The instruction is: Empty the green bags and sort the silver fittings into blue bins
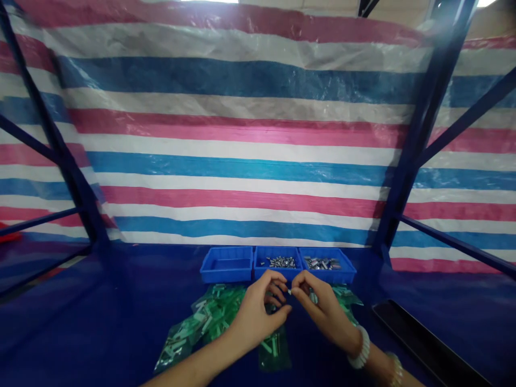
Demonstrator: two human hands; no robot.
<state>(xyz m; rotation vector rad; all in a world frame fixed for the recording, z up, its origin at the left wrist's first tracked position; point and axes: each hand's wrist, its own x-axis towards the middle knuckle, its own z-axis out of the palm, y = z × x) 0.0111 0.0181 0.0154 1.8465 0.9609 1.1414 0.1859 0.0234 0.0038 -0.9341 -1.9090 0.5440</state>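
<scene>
From the head view, the right hand [322, 309] pinches a small piece [289, 292] between thumb and forefinger, just in front of the bins. The left hand [258, 309] is curved, its thumb spread wide from the fingers; whether these touch the piece, I cannot tell. Green bags [220, 312] lie beneath and beside the hands. Ahead, the near edges of the left bin [228, 277], middle bin [260, 274] and right bin [330, 277] form a row. Blue table [121, 322] stretches left of the bags; rightward, a long black object [427, 344] bounds the room.
</scene>
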